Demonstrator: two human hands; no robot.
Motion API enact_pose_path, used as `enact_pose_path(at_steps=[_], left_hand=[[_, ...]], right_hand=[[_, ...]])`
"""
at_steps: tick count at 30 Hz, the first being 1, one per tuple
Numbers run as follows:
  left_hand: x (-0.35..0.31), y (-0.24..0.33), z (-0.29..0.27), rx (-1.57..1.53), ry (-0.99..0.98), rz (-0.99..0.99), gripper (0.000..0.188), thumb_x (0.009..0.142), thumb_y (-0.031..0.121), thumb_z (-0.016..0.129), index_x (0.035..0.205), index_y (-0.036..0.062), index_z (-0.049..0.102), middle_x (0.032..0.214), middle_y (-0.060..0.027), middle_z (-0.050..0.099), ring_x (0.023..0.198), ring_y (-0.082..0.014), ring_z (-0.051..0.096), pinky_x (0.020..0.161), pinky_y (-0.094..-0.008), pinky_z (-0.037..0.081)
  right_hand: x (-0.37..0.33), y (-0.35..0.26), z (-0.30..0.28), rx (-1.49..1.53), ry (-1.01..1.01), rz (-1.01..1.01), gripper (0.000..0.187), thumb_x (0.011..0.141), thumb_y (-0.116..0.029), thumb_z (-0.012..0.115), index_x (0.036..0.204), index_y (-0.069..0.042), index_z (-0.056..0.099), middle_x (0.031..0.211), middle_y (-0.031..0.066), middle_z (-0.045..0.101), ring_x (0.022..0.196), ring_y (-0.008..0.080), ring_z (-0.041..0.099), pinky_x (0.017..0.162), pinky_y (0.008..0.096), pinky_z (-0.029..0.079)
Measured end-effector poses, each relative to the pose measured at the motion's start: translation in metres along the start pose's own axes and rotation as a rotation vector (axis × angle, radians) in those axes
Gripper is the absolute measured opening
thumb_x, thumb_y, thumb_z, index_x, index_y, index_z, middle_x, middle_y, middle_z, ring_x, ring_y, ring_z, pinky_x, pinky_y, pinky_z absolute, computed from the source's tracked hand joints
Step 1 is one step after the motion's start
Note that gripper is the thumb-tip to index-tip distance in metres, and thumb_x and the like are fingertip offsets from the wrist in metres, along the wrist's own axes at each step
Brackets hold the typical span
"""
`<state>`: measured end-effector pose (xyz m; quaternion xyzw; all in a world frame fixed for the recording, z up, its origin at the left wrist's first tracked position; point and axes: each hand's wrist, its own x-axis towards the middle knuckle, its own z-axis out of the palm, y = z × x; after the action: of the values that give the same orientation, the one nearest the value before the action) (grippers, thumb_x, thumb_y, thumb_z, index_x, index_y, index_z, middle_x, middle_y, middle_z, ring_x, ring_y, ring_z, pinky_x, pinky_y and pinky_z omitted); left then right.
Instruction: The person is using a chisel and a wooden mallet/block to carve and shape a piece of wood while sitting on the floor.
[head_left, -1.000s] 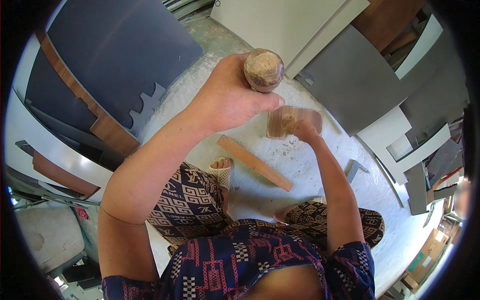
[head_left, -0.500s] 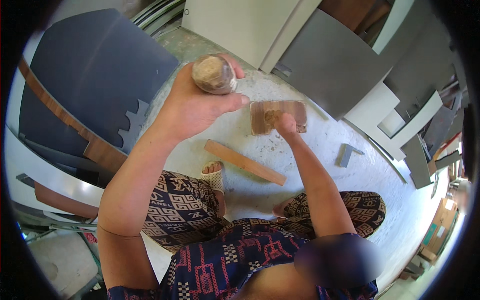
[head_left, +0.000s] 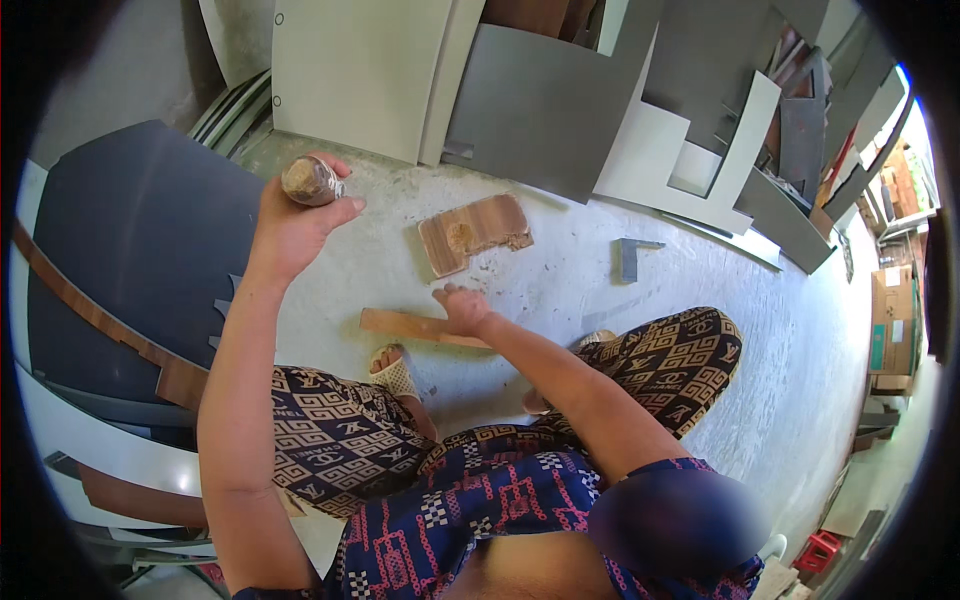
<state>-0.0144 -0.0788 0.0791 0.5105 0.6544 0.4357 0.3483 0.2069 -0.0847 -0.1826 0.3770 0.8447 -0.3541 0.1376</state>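
I see a small clear jar filled with brownish powder (head_left: 312, 181) raised above the concrete floor (head_left: 560, 290), well left of the other pieces. My left hand (head_left: 295, 225) has its grip wrapped tight around that jar, fingers and thumb curled on its sides. My right hand (head_left: 462, 308) hangs lower, fingers loosely bent and holding nothing, just above the near end of a narrow light-brown wooden strip (head_left: 420, 327) lying flat on the floor. Beyond it lies a flat brown wood-grain board piece with ragged edges (head_left: 474, 233), carrying a pale patch of powder. To the right sits a small grey L-shaped offcut (head_left: 630, 256). Grey and white panels (head_left: 545, 100) lean at the far side, and a dark blue sheet (head_left: 140, 240) lies on the left.
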Motion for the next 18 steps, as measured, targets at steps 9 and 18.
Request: enact_pose_path(at_steps=[9, 18], left_hand=[[-0.022, 0.010, 0.006, -0.237, 0.092, -0.188, 0.029, 0.072, 0.005, 0.075, 0.098, 0.0088, 0.062, 0.088, -0.0018, 0.064, 0.073, -0.0132, 0.064, 0.062, -0.0282, 0.054], [-0.028, 0.010, 0.005, -0.478, 0.179, -0.244, 0.028, 0.073, 0.011, 0.076, 0.097, 0.0084, 0.063, 0.083, -0.0043, 0.065, 0.064, -0.0165, 0.064, 0.055, -0.0275, 0.054]], right_hand=[[-0.054, 0.037, 0.037, -0.313, -0.138, 0.144, 0.055, 0.084, -0.015, 0.058, 0.134, -0.009, 0.036, 0.130, 0.0163, 0.050, 0.114, 0.0331, 0.057, 0.087, 0.0474, 0.050], [-0.061, 0.038, 0.033, -0.240, -0.126, 0.148, 0.053, 0.085, -0.010, 0.059, 0.132, -0.006, 0.037, 0.127, 0.0176, 0.054, 0.116, 0.0318, 0.057, 0.091, 0.0425, 0.050]])
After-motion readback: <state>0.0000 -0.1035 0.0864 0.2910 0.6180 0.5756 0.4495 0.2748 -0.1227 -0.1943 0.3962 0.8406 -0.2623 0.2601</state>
